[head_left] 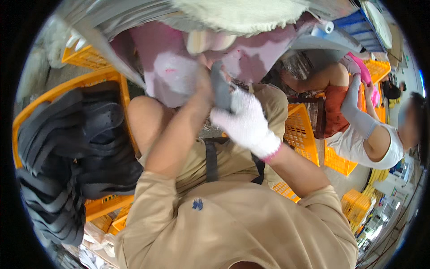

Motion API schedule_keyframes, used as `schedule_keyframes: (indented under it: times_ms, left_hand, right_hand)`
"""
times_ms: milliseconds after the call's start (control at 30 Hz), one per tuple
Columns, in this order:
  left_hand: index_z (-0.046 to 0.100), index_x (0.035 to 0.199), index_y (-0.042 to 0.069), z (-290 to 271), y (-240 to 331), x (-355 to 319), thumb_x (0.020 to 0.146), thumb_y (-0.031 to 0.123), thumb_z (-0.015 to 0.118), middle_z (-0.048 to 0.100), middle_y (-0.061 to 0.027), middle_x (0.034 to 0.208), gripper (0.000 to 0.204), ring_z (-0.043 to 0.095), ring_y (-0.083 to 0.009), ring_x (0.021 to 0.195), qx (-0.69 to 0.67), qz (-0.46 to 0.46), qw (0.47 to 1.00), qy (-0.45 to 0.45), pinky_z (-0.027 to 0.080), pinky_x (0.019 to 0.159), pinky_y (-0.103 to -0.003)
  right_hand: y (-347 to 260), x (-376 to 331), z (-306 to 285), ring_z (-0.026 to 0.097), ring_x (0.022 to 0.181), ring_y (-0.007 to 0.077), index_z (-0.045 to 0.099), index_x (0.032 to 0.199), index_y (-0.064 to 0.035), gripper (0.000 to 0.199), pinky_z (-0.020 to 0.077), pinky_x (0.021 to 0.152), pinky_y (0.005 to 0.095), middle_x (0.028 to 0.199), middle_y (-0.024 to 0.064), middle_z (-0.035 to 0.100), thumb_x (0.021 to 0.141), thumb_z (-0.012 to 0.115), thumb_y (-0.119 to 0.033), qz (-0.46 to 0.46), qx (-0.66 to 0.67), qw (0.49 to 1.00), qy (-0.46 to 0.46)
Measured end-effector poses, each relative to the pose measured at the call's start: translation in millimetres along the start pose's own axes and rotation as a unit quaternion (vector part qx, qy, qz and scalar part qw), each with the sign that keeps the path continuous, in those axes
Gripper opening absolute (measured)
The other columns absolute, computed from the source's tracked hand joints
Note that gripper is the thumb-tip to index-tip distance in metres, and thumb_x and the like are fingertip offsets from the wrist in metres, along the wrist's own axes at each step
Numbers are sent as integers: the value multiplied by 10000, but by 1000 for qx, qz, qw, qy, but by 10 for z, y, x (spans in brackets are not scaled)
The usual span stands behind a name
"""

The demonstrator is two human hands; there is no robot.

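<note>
In front of my lap, my right hand (244, 119), in a white knit glove with a pink cuff, holds a dark grey foam shoe piece (220, 87), with the thumb toward its lower end. My bare left hand (204, 76) is at the left side of that piece. Motion smears its fingers, so their grip does not show. Just beyond the hands are pale, rounded wheel-like parts (208, 42), under a fluffy whitish cover (242, 15). A pinkish, dust-covered sheet (165, 62) hangs around them.
To my left, a yellow-orange crate (125, 96) is heaped with black and grey foam shoes (67, 134). Another orange crate (302, 130) stands by my right knee. At the right, a seated co-worker (363, 121) handles a bright pink shoe piece (358, 67). Stacked crates (356, 206) stand farther right.
</note>
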State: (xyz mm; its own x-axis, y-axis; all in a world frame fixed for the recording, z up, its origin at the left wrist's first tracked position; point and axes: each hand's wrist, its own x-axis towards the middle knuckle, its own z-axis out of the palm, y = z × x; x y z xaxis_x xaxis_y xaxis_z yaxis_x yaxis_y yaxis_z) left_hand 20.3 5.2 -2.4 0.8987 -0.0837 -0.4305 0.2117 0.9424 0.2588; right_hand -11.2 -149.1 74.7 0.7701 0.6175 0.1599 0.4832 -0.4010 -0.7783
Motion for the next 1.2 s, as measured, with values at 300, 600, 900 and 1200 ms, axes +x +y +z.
schedule_keyframes:
  times_ms: [300,600,900,1200]
  left_hand:
    - [585,1438,59,-408,-299,194,1101,751,207,693,-165,1307,858,687,-344,1158,55,55,993,87,549,1058,-512]
    - [661,1179,77,280,286,67,1003,877,331,617,-89,717,883,587,-229,550,34,79,994,74,518,457,-375]
    - [651,1138,53,25,122,252,1056,792,279,664,-118,834,832,679,-306,754,30,32,990,133,612,739,-514]
    - [655,1246,48,-409,-7,203,1084,706,346,663,-158,1060,745,675,-318,950,2,40,993,107,599,844,-487]
  right_hand:
    - [-368,626,-249,726,1051,443,674,1307,-60,597,584,937,499,1108,276,741,850,713,-441,79,-43,981,-174]
    - [-689,922,-357,716,1016,186,643,1322,12,586,585,911,368,1039,104,768,881,846,-315,310,323,867,-220]
    - [-129,-92,249,768,837,358,726,1255,-45,514,621,764,416,968,163,775,820,849,-288,-16,-76,989,124]
    - [-509,279,-154,725,904,464,696,1177,13,554,596,805,529,961,284,732,794,798,-374,79,-101,991,-34]
